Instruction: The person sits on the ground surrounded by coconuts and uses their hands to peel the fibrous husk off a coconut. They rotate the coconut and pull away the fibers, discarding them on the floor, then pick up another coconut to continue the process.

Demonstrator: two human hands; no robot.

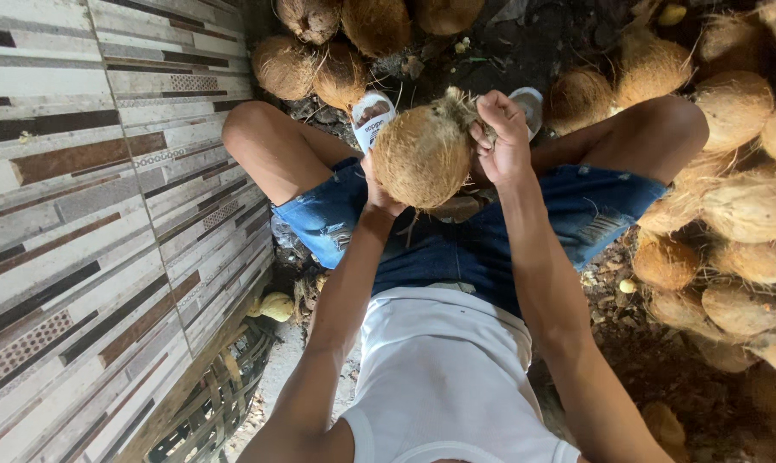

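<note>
A brown, fibrous husked coconut (422,156) is held up over my lap, between my knees. My left hand (376,194) supports it from underneath at its lower left side, mostly hidden behind the shell. My right hand (501,137) is clenched on a tuft of husk fibre at the coconut's top right. I sit in blue denim shorts and a white top, with white slippers on my feet.
Piles of husked coconuts lie along the right (748,206) and at the top (336,51). A tiled wall (87,214) stands close on the left. A woven basket (212,403) sits at the lower left. Dark soil with husk scraps covers the ground.
</note>
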